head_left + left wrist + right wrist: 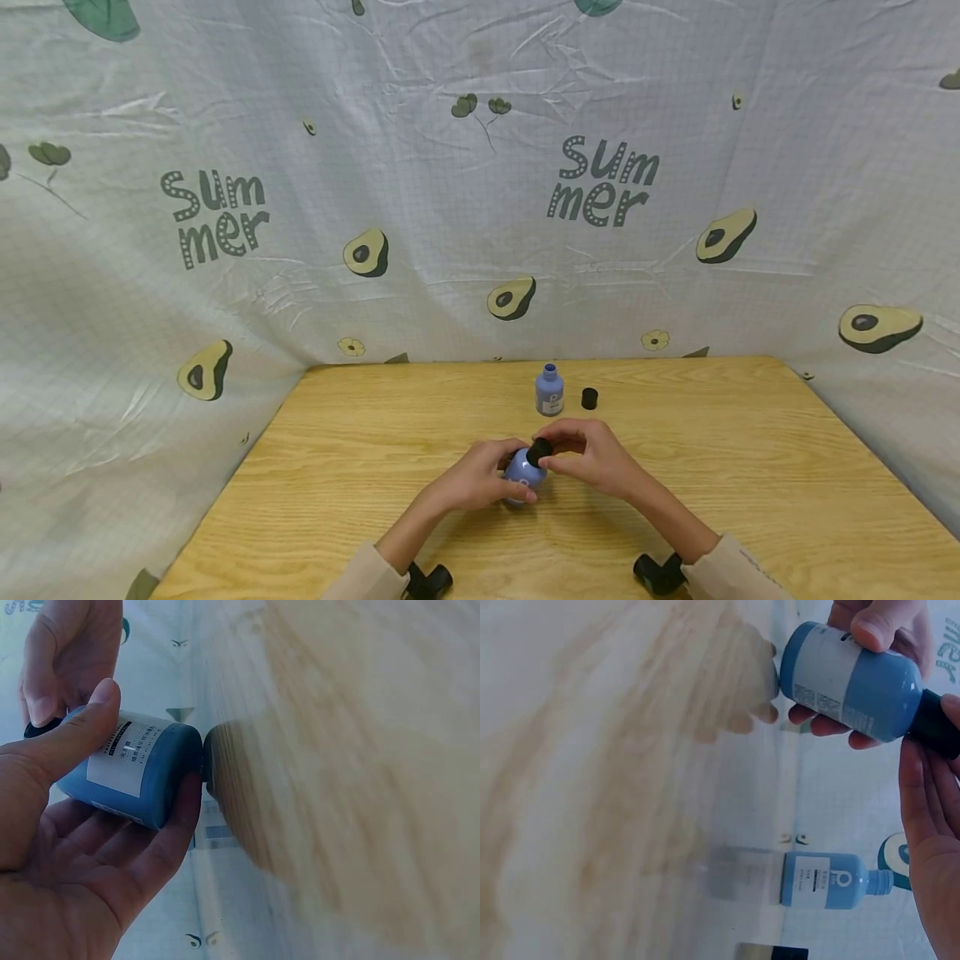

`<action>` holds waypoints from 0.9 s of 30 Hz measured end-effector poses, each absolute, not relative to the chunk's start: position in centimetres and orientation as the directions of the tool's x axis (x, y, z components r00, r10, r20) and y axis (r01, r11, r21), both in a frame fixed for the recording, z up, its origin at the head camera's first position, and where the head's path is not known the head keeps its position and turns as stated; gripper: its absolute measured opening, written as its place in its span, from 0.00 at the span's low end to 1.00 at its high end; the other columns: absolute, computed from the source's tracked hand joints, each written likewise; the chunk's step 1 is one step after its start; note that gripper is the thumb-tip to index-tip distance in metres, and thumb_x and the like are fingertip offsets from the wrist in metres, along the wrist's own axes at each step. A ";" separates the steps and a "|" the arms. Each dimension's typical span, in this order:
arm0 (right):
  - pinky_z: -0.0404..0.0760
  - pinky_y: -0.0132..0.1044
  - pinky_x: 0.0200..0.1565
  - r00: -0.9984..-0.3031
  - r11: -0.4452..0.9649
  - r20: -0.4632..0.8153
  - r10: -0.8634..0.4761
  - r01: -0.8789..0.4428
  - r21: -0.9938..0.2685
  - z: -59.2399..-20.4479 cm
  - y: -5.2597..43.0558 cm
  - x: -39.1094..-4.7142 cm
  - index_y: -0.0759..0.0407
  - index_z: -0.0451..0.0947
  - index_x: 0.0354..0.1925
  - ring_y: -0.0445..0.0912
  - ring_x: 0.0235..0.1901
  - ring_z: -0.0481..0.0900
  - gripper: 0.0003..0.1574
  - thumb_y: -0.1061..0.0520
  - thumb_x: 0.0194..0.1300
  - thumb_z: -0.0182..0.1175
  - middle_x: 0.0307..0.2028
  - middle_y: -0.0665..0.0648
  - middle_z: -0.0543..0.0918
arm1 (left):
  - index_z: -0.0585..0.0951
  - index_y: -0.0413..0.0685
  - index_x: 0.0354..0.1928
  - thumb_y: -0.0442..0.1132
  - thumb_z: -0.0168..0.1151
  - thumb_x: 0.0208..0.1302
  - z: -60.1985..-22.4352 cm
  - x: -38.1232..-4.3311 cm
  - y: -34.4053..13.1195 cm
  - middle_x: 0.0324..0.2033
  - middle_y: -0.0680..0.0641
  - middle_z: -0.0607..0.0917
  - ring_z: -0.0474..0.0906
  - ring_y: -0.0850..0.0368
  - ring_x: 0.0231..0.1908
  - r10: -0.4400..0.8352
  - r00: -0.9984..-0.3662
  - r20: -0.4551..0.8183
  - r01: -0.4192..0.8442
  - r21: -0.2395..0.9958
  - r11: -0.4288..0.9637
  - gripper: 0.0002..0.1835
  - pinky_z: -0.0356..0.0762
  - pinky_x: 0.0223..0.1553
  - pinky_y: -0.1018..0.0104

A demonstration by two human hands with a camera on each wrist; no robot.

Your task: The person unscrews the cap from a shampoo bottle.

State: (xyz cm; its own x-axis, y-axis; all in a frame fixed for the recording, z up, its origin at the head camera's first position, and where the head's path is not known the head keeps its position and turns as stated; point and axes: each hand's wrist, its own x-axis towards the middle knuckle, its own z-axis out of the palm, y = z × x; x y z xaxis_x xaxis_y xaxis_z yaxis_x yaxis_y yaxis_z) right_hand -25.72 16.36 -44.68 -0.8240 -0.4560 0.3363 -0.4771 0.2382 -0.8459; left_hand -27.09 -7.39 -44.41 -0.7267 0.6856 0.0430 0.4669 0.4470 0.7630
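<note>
A blue bottle [524, 469] with a white label leans to the right, its lower edge close over the table. My left hand [480, 477] grips its body, thumb on one side and fingers round the other, as the left wrist view shows. On its neck sits a black cap [538, 451], which my right hand [588, 454] pinches between thumb and fingers. Behind the hands a second blue bottle [821, 880] stands upright, its neck uncovered. To the right of that bottle a loose black cap [589, 398] rests on the table.
The wooden table [360, 433] runs back to a pale curtain [420, 167] printed with avocados. Black devices show at both wrists, one by the left sleeve [371, 575] and one by the right sleeve [731, 571].
</note>
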 end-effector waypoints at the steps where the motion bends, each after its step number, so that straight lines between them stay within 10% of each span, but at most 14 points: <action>1: 0.84 0.28 0.50 -0.825 0.236 0.333 -0.457 -0.473 -0.849 -44.7 16.4 -25.7 0.71 0.82 0.54 0.36 0.45 0.86 0.20 0.60 0.68 0.69 0.49 0.67 0.87 | 0.81 0.50 0.61 0.43 0.77 0.61 -44.4 -27.1 -7.4 0.51 0.50 0.87 0.83 0.65 0.48 0.682 -0.730 0.043 0.467 0.760 0.452 0.26 0.80 0.49 0.70; 27: 0.85 0.31 0.45 -0.860 0.335 0.279 -0.427 -0.437 -0.835 -43.6 16.4 -25.2 0.64 0.81 0.51 0.38 0.42 0.82 0.18 0.56 0.68 0.70 0.45 0.61 0.85 | 0.78 0.47 0.65 0.44 0.76 0.63 -44.3 -26.9 -7.2 0.58 0.45 0.85 0.85 0.46 0.57 0.674 -0.739 0.017 0.444 0.764 0.468 0.30 0.84 0.55 0.62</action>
State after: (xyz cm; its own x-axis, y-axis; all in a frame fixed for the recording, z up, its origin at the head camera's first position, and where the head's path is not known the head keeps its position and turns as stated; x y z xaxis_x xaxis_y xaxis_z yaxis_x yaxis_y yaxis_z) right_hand -25.19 16.44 -43.64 -0.8602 -0.4267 0.2791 -0.4371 0.3354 -0.8345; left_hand -26.91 -7.21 -44.29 -0.7389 0.6736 0.0172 0.4444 0.4679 0.7639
